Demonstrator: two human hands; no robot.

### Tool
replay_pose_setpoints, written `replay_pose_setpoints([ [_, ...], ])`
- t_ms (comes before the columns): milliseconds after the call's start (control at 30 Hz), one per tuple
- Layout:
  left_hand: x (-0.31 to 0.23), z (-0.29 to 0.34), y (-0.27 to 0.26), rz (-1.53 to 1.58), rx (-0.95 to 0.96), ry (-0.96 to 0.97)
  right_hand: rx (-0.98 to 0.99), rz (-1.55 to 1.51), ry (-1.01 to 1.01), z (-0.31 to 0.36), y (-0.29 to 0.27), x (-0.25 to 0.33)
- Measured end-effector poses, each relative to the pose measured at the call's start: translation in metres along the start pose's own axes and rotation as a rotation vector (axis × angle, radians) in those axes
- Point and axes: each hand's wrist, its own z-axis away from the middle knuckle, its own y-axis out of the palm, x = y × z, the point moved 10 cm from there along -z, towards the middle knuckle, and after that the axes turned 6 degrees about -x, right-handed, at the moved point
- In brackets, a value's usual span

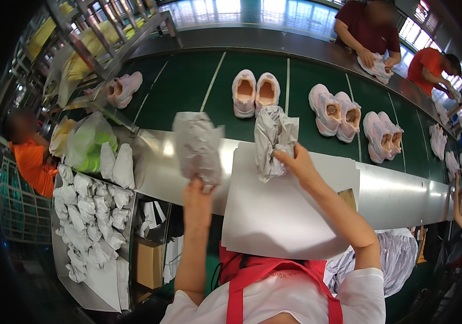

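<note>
My left hand (197, 186) grips the lower end of a crumpled wad of whitish paper (194, 141), blurred by motion, held up over the metal ledge. In my right hand (291, 160) is a second crumpled paper wad (276, 132), its top just in front of a pair of pale pink sneakers (244, 94). These sneakers stand side by side on the green conveyor belt (188, 92), their openings toward me. Under my right hand a stack of flat white paper sheets (285, 216) lies on the ledge and overhangs its near edge.
A metal bin (129, 237) at left holds many paper wads (88, 208). More sneaker pairs (331, 110) stand along the belt to the right. A metal rack (98, 59) rises at far left. Co-workers stand across the belt (369, 32) and at left (31, 156).
</note>
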Motion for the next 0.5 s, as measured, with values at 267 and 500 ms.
replay_pose_setpoints([
  [267,-0.042,-0.044,-0.118,-1.300,-0.273,-0.309,-0.039,0.128,-0.070,-0.006,-0.045,0.013],
  [500,-0.001,-0.016,0.113,-0.772,0.559,0.077,0.343,-0.146,0.004,0.013,0.011,0.012],
])
